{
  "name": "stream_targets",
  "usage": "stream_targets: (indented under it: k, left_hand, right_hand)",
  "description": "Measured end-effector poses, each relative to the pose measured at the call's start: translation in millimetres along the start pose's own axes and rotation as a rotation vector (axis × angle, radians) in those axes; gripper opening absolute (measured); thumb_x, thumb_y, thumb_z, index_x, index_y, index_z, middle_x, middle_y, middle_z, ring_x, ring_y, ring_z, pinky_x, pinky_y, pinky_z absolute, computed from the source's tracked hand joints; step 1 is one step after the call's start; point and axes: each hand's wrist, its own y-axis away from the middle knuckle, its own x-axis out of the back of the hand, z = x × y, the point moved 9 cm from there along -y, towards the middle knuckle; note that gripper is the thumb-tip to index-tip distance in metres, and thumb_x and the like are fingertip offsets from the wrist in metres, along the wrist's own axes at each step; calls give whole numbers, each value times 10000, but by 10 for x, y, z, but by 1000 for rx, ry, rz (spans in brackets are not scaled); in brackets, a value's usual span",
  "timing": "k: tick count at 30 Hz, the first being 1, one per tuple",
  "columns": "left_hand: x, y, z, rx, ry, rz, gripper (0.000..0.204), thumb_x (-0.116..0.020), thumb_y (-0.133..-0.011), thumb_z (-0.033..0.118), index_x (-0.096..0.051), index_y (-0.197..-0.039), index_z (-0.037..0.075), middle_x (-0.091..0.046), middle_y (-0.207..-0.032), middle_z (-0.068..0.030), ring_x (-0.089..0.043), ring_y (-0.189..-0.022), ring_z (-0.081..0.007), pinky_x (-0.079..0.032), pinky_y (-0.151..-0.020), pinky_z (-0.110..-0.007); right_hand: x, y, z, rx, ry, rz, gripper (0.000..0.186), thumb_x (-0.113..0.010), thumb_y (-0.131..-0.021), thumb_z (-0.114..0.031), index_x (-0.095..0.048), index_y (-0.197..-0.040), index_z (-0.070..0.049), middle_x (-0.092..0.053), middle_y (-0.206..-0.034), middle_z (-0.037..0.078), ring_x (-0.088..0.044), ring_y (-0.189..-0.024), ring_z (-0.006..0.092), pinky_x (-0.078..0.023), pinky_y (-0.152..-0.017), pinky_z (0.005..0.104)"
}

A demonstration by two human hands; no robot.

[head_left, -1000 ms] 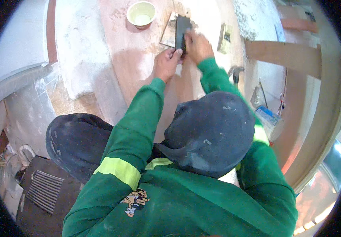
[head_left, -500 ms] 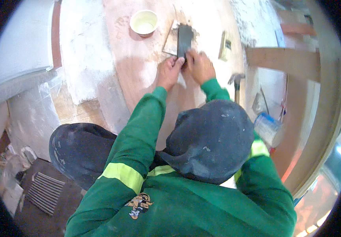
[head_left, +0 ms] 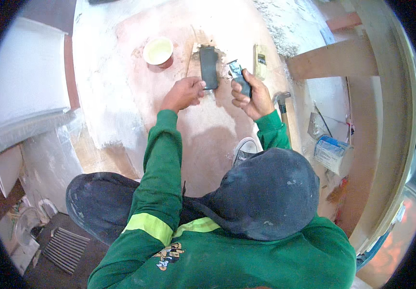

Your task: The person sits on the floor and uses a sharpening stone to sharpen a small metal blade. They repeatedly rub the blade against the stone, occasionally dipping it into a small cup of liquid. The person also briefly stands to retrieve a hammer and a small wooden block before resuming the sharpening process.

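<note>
A dark grey whetstone (head_left: 209, 67) lies lengthwise away from me on a small, wet-looking board. At its near left corner is my left hand (head_left: 185, 94), fingers curled and thumb against them; anything inside them is hidden. My right hand (head_left: 253, 96) grips a plane blade (head_left: 240, 76), raised to the right of the stone with its shiny metal end pointing away. To the right of the blade lies a pale wooden hand plane (head_left: 260, 62) with an opening in its body. A bowl (head_left: 159, 52) of clear or pale liquid stands left of the stone.
A hammer (head_left: 282, 103) lies right of my right hand. Further right are a blue and white tin (head_left: 330, 153) and a wooden frame (head_left: 335, 64). My shoe (head_left: 246, 149) rests on the stained board surface in front of me. A dark ribbed piece (head_left: 66, 249) lies at lower left.
My hands have come apart. The right lifted the blade off the whetstone and moved right; the left let go of it and shifted left. The view has shifted, and my shoe now shows.
</note>
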Motion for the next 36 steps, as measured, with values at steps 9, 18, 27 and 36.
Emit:
stream_targets:
  k: [9, 18, 27, 36]
  left_hand:
    - [-428, 214, 1011, -349, 519, 56, 505, -519, -1116, 433, -631, -1348, -1, -721, -1145, -90, -684, -1024, -178, -541, -934, -326]
    - [-863, 202, 1145, -312, 618, 255, 550, -657, -1021, 556, -681, -1075, 9, -638, -790, -18, -577, -647, -77, -476, -564, -246]
    - [-824, 372, 1189, -367, 615, 461, 369, -752, -1003, 394, -674, -961, 37, -625, -719, -3, -507, -478, -68, -382, -408, -247]
    - [-740, 516, 1337, -457, 656, 419, 406, -673, -1051, 423, -640, -959, 29, -530, -610, 20, -480, -444, -62, -367, -386, -254]
  right_hand:
    - [192, 210, -165, 227, 35, -34, 348, -501, -1120, -434, -542, -1263, -119, -676, -986, 84, -608, -729, 145, -496, -657, 323]
    - [240, 225, -54, 336, 71, -64, 416, -530, -1108, -437, -574, -1276, -59, -668, -992, 42, -618, -792, 110, -515, -681, 282]
    - [81, 250, -89, 388, 113, -40, 401, -520, -1119, -406, -609, -1248, -36, -641, -940, 31, -576, -763, 119, -478, -672, 278]
    - [-46, 251, -143, 427, 138, -75, 416, -488, -1131, -393, -581, -1317, -33, -649, -982, 23, -584, -789, 112, -476, -704, 285]
